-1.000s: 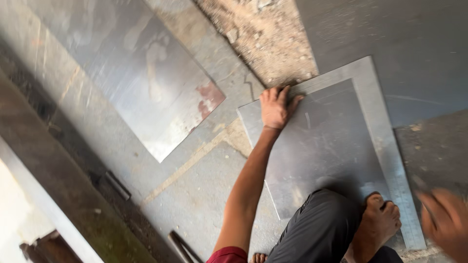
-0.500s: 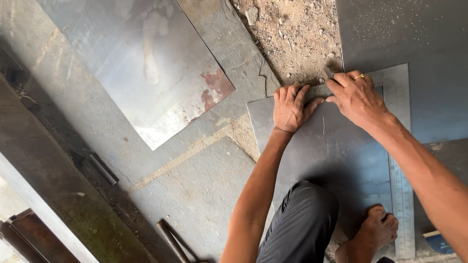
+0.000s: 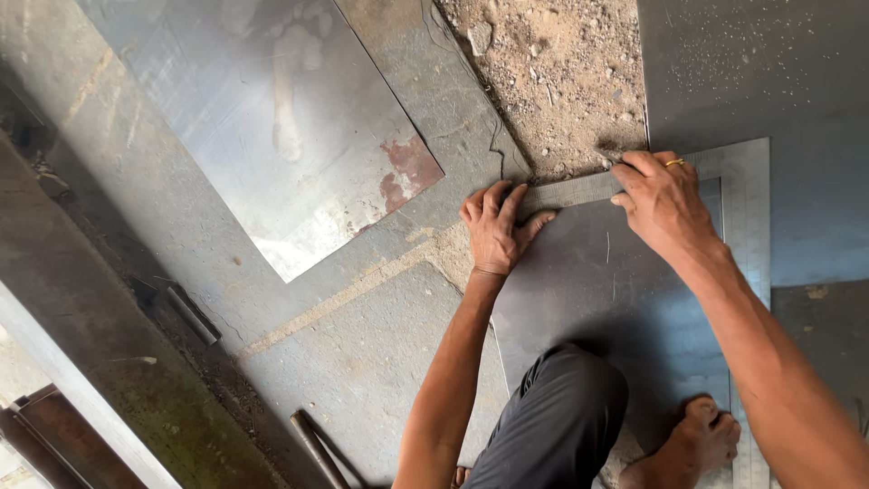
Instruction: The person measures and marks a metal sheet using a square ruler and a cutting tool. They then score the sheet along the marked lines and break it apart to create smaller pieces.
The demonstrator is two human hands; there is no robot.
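A single head-worn camera looks steeply down from close above at the concrete floor [image 3: 362, 335], with the person's knee [image 3: 561, 417] near the bottom edge and both hands [image 3: 579, 217] reaching toward the far dirt patch [image 3: 552, 81].

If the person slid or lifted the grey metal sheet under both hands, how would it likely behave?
The metal sheet looks thin and lies flat on the concrete floor, so it would probably slide easily and flex when lifted by one edge. With the left hand, right hand and a bare foot pressing it, it seems prone to shifting.

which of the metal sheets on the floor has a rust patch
The large shiny sheet at upper left, rusty red at its right corner; the dull sheet under both hands shows none.
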